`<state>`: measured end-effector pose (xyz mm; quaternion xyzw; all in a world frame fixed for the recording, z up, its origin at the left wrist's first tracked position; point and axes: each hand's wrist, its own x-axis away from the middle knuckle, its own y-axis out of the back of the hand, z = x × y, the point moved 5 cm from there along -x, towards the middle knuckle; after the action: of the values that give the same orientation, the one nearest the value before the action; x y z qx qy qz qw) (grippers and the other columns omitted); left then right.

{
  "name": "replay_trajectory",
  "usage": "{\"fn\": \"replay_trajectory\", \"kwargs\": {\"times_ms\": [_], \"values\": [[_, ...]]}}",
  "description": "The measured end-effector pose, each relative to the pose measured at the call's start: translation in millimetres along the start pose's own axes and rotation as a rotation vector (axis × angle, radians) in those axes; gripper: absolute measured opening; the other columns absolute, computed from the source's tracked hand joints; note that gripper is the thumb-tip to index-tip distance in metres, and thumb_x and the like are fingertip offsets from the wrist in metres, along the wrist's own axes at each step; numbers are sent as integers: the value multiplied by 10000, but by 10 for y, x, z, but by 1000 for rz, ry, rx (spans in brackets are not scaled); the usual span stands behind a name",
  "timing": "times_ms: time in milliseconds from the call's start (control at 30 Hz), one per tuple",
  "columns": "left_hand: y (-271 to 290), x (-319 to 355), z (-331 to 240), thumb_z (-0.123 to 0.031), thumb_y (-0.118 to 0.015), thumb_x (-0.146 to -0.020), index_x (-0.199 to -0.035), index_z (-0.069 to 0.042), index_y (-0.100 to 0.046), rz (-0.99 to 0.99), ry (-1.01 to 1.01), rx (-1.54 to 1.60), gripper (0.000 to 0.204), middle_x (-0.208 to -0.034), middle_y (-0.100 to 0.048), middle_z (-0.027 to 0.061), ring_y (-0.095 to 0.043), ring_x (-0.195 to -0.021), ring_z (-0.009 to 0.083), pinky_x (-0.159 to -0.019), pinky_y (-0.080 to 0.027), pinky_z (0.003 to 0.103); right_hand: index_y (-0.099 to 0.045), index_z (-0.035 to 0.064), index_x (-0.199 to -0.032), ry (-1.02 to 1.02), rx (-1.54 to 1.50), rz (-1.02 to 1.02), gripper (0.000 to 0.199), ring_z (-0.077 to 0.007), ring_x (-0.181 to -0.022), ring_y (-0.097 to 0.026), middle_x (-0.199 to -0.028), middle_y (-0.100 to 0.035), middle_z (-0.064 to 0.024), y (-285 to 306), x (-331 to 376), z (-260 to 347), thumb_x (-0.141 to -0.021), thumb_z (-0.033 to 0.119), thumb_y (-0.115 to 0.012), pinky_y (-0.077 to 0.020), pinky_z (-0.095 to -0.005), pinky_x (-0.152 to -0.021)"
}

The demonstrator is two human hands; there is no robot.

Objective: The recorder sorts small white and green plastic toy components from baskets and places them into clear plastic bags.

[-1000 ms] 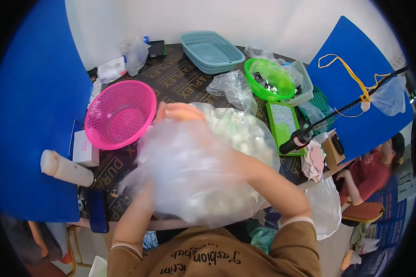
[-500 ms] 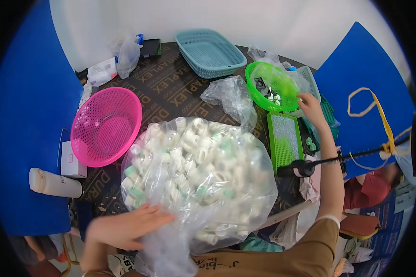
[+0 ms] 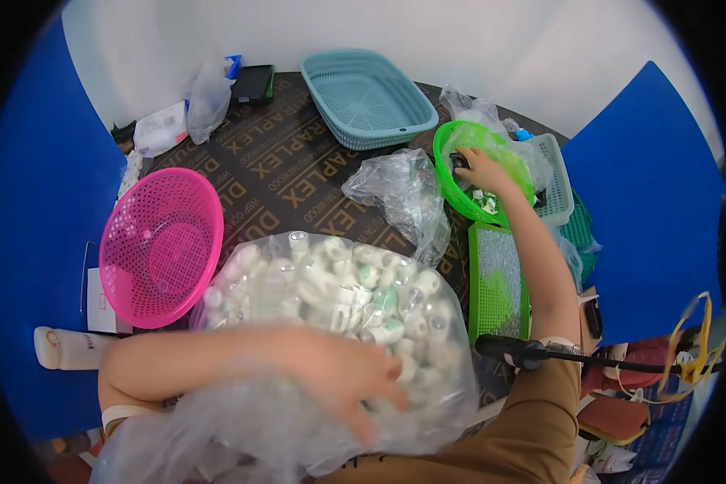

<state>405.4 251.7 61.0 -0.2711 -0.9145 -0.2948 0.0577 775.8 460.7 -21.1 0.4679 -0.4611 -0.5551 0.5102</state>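
A big clear plastic bag (image 3: 242, 278) full of white cylindrical plastic pieces, some with pale green parts, lies in front of me. Blurred by motion, my left hand (image 3: 339, 379) is over the bag's near side, fingers spread, holding nothing I can see. Loose film from the bag bunches under my left forearm. My right hand (image 3: 486, 171) reaches into the bright green round basket (image 3: 452, 192), its fingers apart around a small black part (image 3: 460, 160); whether they touch it is unclear. Small white and green pieces (image 3: 484, 200) lie lower in that basket, partly under crumpled film.
A pink basket (image 3: 210, 242) stands left, beside a white bottle (image 3: 68, 348). A blue-grey basket (image 3: 371, 135) is at the back, near crumpled film (image 3: 395, 194). Right are a green tray (image 3: 484, 302) and a black rod-like arm (image 3: 512, 348). Blue panels (image 3: 637, 210) flank the table.
My right hand has moved left from the green basket's right rim into it. My left hand has swept right across the bag. The view has shifted slightly.
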Motion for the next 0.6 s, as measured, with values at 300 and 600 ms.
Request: {"fn": "replay_trajectory", "kwargs": {"times_ms": [300,600], "values": [[340,-160,643,-284,-542,-882,-985,-22,-606,41,-132,421,289,-857,-625,164,-598,-833,275,-724,-455,409,-494,158,-1206,-70,-271,-201,564,-250,-938,-586,-982,-600,-100,377,63,-402,-693,228,-717,-459,-359,-800],[1648,-365,2391,-419,-676,-742,-1277,-113,-482,-930,746,-500,647,-1286,-425,154,-403,-1188,376,-906,-355,558,-440,100,-1280,209,-571,385,602,-179,-1035,-534,-1225,-495,-82,497,1252,1263,-731,48,-682,-426,-327,-922]]}}
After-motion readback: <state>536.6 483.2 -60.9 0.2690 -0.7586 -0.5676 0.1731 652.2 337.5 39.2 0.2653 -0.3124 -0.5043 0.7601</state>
